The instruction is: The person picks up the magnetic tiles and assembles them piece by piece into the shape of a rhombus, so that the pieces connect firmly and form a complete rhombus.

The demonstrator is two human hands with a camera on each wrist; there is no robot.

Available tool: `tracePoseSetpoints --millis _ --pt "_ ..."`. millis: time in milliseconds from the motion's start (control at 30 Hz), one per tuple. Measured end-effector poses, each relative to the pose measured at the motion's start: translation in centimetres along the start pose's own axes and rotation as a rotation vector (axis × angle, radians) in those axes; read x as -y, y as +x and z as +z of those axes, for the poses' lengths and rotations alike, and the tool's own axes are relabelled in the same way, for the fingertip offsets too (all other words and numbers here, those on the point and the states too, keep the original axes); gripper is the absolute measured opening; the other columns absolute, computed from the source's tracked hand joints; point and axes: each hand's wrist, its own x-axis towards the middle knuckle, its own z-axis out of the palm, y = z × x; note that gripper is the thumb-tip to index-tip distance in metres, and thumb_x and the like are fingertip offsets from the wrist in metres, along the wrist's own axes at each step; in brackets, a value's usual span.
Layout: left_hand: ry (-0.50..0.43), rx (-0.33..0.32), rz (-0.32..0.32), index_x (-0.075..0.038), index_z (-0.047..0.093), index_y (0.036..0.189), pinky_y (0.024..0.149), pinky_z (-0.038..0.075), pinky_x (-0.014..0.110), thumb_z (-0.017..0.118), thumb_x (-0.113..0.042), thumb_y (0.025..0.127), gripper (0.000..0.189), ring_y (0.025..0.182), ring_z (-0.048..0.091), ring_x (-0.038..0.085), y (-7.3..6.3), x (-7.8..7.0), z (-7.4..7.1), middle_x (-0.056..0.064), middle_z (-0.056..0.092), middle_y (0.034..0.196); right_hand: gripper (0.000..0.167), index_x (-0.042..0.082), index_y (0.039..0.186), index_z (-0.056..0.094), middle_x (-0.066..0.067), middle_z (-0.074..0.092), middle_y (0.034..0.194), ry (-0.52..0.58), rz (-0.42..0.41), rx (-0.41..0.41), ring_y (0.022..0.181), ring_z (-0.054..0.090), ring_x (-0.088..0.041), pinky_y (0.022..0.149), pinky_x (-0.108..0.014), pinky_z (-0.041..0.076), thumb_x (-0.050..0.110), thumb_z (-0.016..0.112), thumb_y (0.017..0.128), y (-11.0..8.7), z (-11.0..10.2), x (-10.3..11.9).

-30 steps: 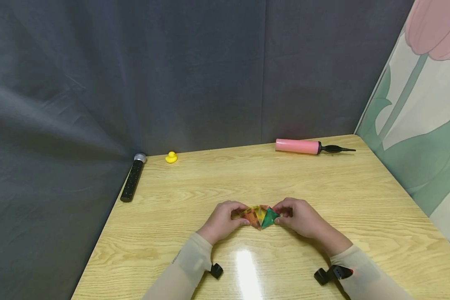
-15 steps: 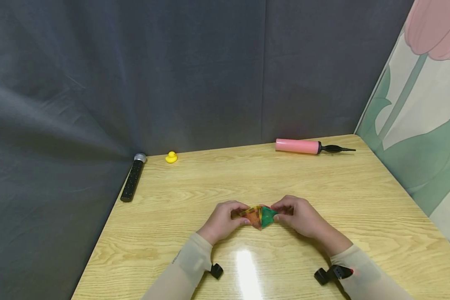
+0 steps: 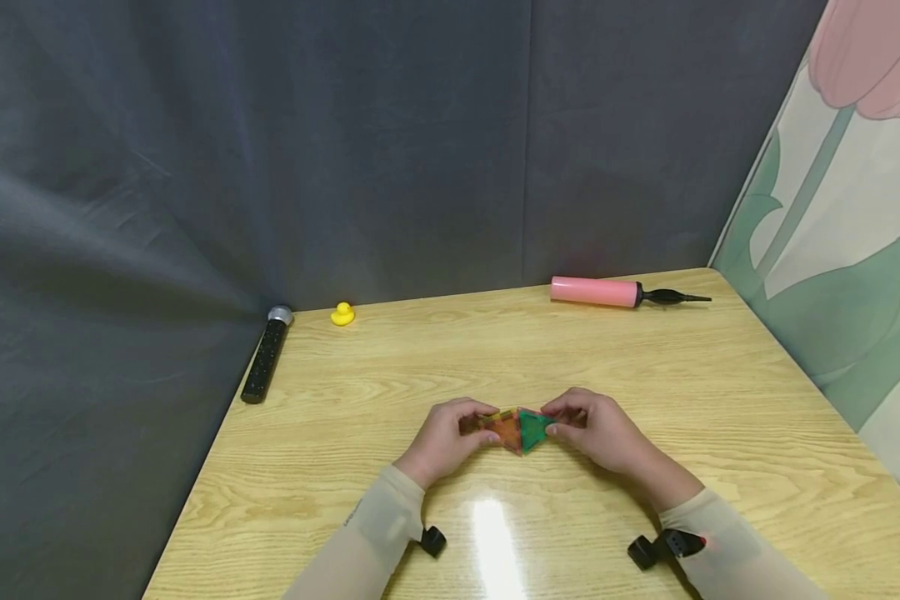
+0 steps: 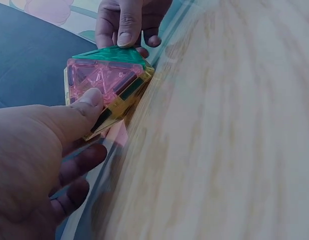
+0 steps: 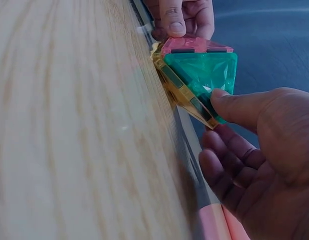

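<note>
Low over the table, both hands hold a small cluster of joined translucent magnetic tiles. The left hand (image 3: 450,437) pinches the left side, its thumb on a pink triangular tile (image 4: 107,75) that looks orange in the head view. From the right, the right hand (image 3: 603,433) pinches a green triangular tile (image 5: 209,70), thumb on its face. Yellow tiles (image 5: 184,90) show along the edge and behind the other two. In the head view, the pink and green tiles meet along a middle seam. Fingertips behind the tiles are partly hidden.
A black microphone (image 3: 266,358) with a silver head lies at the table's left edge. Near the back edge sit a yellow rubber duck (image 3: 342,314) and a pink hand pump (image 3: 596,292) with a black nozzle. A dark curtain (image 3: 390,150) hangs behind the wooden table (image 3: 390,367).
The green tile has swung toward the pink tile, closing the gap between them where yellow showed. The right hand has shifted slightly up and left; the left hand has barely moved.
</note>
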Motion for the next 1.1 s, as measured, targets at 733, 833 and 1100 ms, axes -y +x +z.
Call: tracePoseSetpoints --millis 733,833,1100 --pt "-0.017 -0.018 -0.015 -0.019 0.074 0.123 0.085 0.057 0.028 0.084 -0.023 0.092 0.033 0.093 0.067 0.005 0.01 0.86 -0.12 -0.011 0.071 0.109 0.019 0.013 0.112 0.078 0.0 0.07 0.101 0.13 0.042 -0.009 0.091 0.069 -0.018 0.077 -0.028 0.06 0.01 0.082 0.093 0.16 0.24 -0.18" --pt "-0.019 -0.011 -0.019 -0.02 0.074 0.123 0.085 0.057 0.028 0.084 -0.023 0.092 0.033 0.093 0.067 0.005 0.0 0.72 -0.07 -0.011 0.071 0.109 0.018 0.013 0.111 0.078 0.001 0.07 0.1 0.134 0.03 -0.016 0.09 0.068 -0.018 0.076 -0.028 0.059 0.012 0.081 0.093 0.16 0.25 -0.2" --pt "0.031 -0.019 0.003 -0.021 0.074 0.12 0.086 0.055 0.028 0.085 -0.025 0.091 0.031 0.094 0.065 0.005 -0.03 0.82 -0.02 -0.013 0.07 0.107 0.018 0.012 0.111 0.078 0.0 0.07 0.101 0.141 0.015 -0.031 0.09 0.069 -0.018 0.076 -0.028 0.06 0.007 0.08 0.094 0.27 0.29 -0.23"
